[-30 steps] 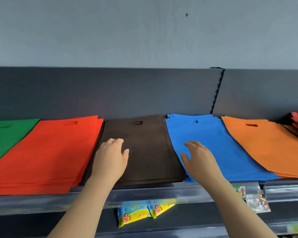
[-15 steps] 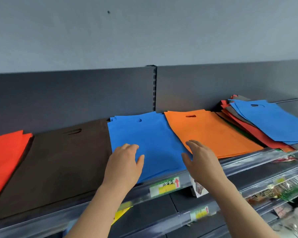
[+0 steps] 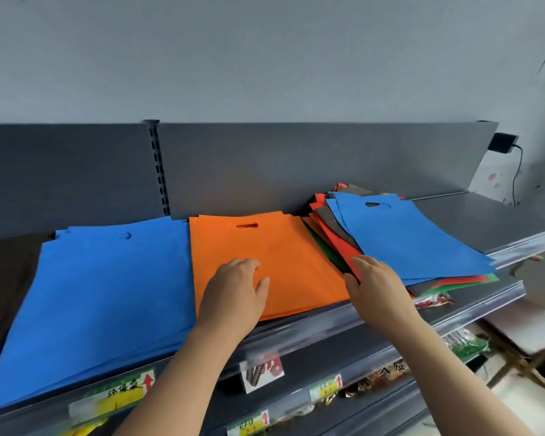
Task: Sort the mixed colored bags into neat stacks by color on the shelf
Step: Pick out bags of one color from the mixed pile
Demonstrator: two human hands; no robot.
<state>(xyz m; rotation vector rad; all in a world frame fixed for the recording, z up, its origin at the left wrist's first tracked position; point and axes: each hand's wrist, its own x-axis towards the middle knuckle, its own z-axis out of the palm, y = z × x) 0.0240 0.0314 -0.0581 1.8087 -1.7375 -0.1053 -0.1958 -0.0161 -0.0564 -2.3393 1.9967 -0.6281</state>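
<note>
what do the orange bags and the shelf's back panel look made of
Orange bags: probably thin non-woven fabric, matte; flat sheets with a punched handle slot. Back panel: likely painted sheet metal, dark grey, smooth, joined at a slotted upright.

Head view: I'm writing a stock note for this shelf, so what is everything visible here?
brown stack: one, dark brown, top shelf far left, partly cut off
blue stack: one, blue, right of the brown
orange stack: one, orange, right of the blue
mixed pile: one, blue bag on top of red, green, grey and orange, right of the orange stack
shelf: one, dark grey, under all the bags
price labels: several, yellow-green with red arrows, front rails
packets: several, mixed colours, lower shelves
adapter: one, black, wall at right
left hand: open, over the orange stack
right hand: open, at the mixed pile's left edge
</note>
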